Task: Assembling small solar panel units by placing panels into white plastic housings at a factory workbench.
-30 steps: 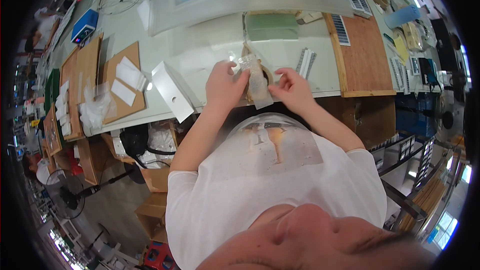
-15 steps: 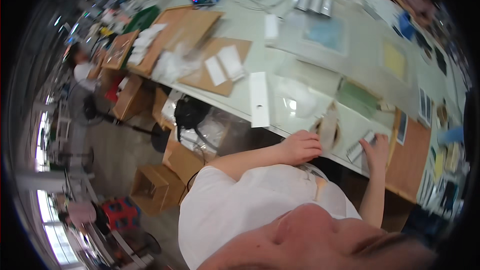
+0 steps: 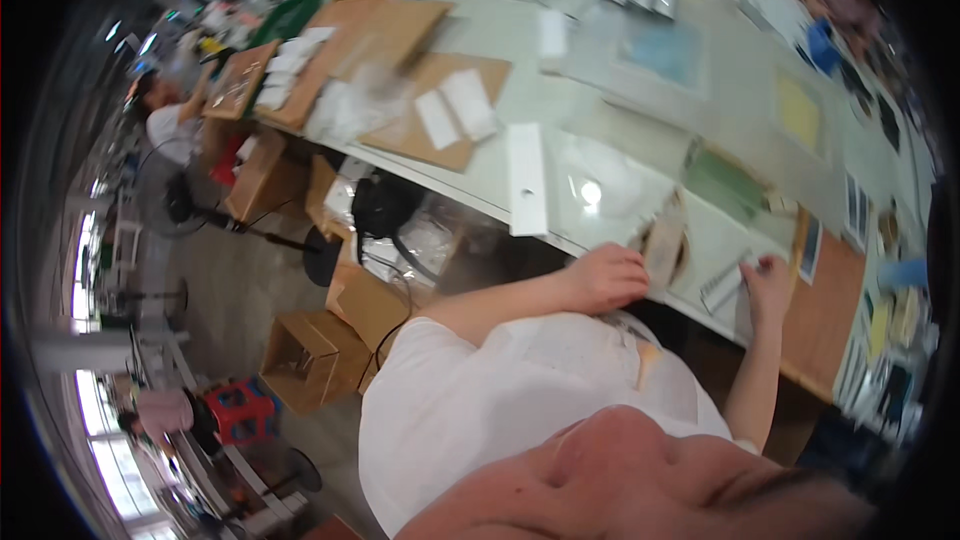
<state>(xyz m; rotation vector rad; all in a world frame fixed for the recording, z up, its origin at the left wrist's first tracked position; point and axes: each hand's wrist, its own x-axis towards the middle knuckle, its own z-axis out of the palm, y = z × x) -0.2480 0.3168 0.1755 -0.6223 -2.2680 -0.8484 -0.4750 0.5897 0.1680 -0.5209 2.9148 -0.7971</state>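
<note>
At the near edge of the bench, my left hand [image 3: 610, 278] is closed, fingers curled in. Its fingertips are beside the lower end of a long beige piece [image 3: 662, 252] that lies over a brown ring-shaped thing [image 3: 684, 256]. Whatever those fingers hold, if anything, is hidden. Further right, my right hand [image 3: 767, 285] has its thumb and fingertips drawn together in a pinch. Anything between them is too small to make out. A narrow whitish strip with dark marks [image 3: 722, 287] lies on the bench just left of those fingertips.
A long white box [image 3: 528, 180] lies left of my hands, beyond it cardboard [image 3: 440, 105] with white pieces. A green block [image 3: 725, 183] and translucent sheets [image 3: 650, 90] are farther back. A wooden board [image 3: 825, 310] is on the right; an open carton [image 3: 315, 360] stands below left.
The whole view has shifted slightly. My right hand's fingers, spread over the marked strip before, are now drawn together at its right side. My left hand stays by the beige piece.
</note>
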